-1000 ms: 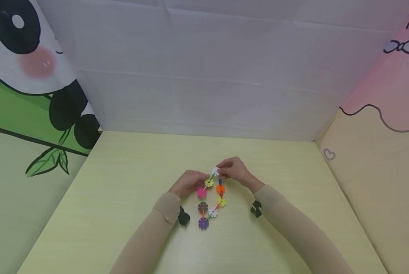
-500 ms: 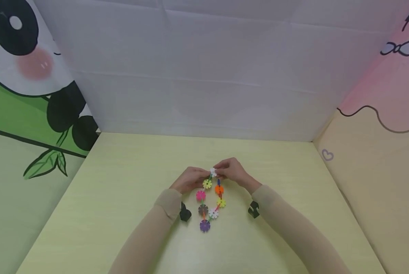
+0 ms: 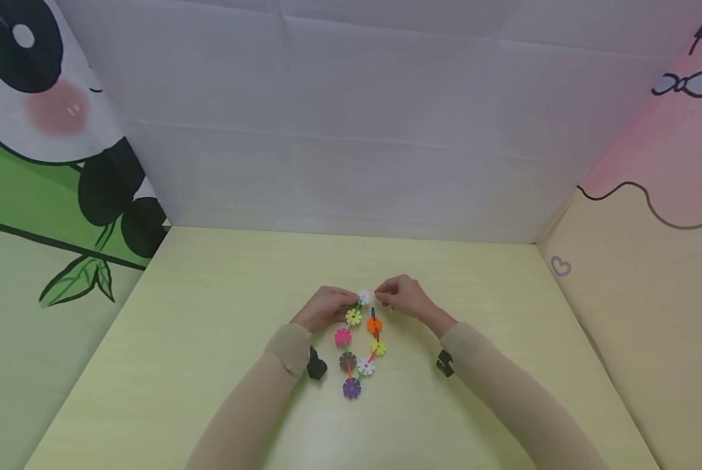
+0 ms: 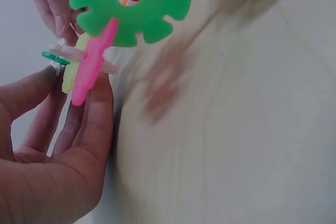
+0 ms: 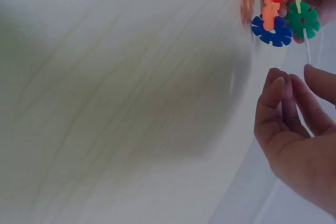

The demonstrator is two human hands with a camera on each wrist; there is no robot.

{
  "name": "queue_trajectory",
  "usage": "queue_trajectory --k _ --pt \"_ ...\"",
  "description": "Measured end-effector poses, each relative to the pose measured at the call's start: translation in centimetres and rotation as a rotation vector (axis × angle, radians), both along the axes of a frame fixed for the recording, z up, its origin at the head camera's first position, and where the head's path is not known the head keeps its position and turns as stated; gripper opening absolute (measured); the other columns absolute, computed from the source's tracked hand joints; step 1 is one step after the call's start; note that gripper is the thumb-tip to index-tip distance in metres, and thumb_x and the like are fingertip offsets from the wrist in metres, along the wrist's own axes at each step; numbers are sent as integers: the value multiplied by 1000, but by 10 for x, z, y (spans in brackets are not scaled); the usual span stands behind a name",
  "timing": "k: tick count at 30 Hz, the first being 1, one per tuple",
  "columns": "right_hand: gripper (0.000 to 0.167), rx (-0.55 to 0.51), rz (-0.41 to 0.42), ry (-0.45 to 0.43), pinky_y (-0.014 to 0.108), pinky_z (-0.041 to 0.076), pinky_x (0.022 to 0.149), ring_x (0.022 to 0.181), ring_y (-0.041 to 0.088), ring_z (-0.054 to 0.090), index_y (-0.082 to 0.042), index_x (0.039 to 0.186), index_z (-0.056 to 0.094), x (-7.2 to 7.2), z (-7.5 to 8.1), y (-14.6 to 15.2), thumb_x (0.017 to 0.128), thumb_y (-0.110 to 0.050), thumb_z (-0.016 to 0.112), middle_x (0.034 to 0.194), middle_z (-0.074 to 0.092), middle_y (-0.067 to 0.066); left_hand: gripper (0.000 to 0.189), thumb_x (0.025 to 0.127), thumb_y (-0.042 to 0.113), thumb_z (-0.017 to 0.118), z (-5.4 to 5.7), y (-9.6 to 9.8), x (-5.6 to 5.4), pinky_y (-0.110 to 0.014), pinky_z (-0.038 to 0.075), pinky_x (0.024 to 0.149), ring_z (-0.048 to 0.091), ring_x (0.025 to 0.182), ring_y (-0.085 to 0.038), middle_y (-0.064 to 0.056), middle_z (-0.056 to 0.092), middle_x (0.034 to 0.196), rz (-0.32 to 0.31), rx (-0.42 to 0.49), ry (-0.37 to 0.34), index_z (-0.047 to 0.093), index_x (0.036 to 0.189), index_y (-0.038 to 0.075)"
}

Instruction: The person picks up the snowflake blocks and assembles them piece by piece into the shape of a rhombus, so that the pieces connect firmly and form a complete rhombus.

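Observation:
A chain of interlocked plastic snowflake discs [image 3: 351, 389] hangs in a narrow loop with a gap at its top. My left hand [image 3: 327, 307] pinches the upper left end, close to a white disc [image 3: 365, 297]. In the left wrist view its thumb is against a small green disc edge, beside a pink disc [image 4: 90, 69]; a larger green disc [image 4: 163, 9] is nearer the camera. My right hand [image 3: 406, 296] holds nothing, its fingers loosely bent just right of the white disc. Below it is the chain's other end, a blue disc [image 3: 372, 313] above an orange disc [image 3: 374, 325].
A pale yellow table [image 3: 228, 274] lies under both hands. Behind it rises a white sheet [image 3: 351, 130], with printed cartoon panels at left and right. Black wrist devices sit at the left cuff [image 3: 316, 364] and the right cuff [image 3: 445, 363].
The right hand has let go of the white disc and drawn slightly right. The left hand has shifted up along the chain to near that white disc.

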State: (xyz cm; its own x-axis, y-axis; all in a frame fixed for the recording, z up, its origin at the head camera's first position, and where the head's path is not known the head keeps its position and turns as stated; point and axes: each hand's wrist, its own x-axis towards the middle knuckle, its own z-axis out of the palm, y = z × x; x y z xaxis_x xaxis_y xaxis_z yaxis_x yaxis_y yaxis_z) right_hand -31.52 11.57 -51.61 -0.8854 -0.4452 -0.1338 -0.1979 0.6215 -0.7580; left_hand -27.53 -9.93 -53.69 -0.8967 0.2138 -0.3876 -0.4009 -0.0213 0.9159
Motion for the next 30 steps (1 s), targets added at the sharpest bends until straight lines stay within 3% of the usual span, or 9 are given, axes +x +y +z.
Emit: queue_trajectory --k 9,15,30 --pt "37 62 68 -138 32 51 65 72 18 62 -7 113 68 13 -6 6 86 -33 72 84 67 0 28 91 16 67 0 -1 1 -35 51 80 63 93 -20 -11 65 106 16 -34 1 66 111 -3" --pt "41 70 80 -189 32 51 66 75 17 61 -8 115 66 20 -9 4 82 -31 76 88 67 0 26 90 16 68 0 -1 0 -34 51 80 62 91 -19 -10 66 104 20 -47 -6 67 109 -2" --pt "24 -5 106 -141 28 47 60 68 15 58 -3 107 71 25 -12 4 85 -14 73 83 69 1 22 90 12 67 3 2 1 -34 52 77 63 86 -19 -11 66 98 45 -47 12 67 105 -4"
